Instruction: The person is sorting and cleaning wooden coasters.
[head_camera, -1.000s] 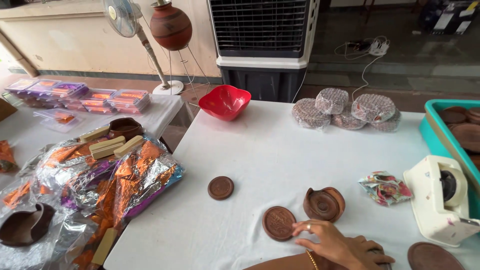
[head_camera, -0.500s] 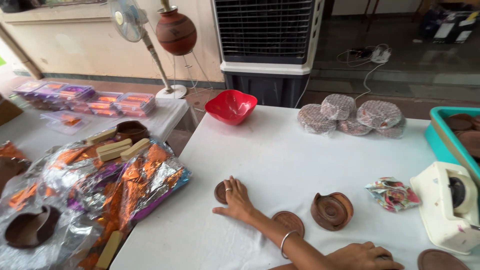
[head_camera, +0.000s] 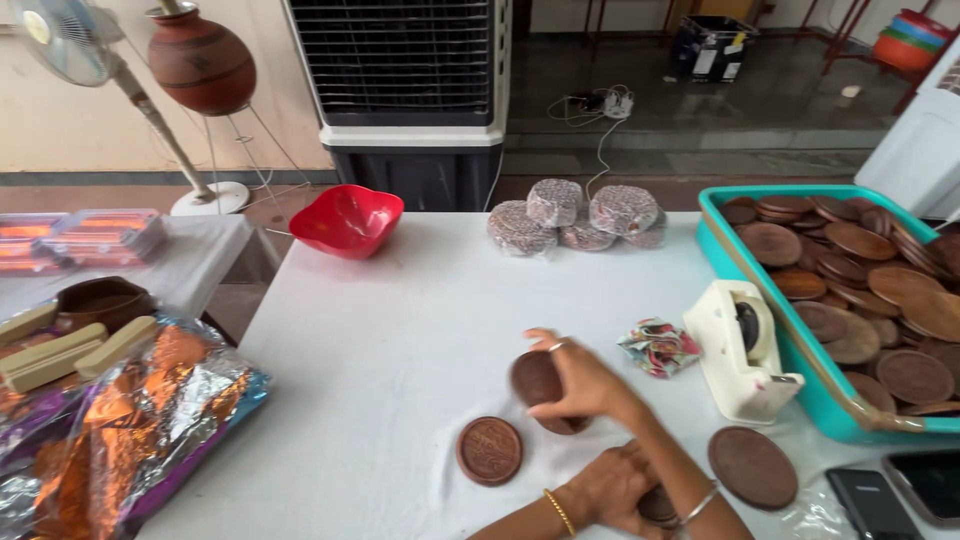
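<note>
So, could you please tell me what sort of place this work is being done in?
It looks like a small craft packing workshop: a teal crate full of brown clay discs, plastic-wrapped stacks on the white table, and a tape dispenser beside the hands.

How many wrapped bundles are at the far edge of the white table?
4: one wrapped bundle on the left, one raised at the back, one on the right, one low between them. More may be hidden behind.
</note>
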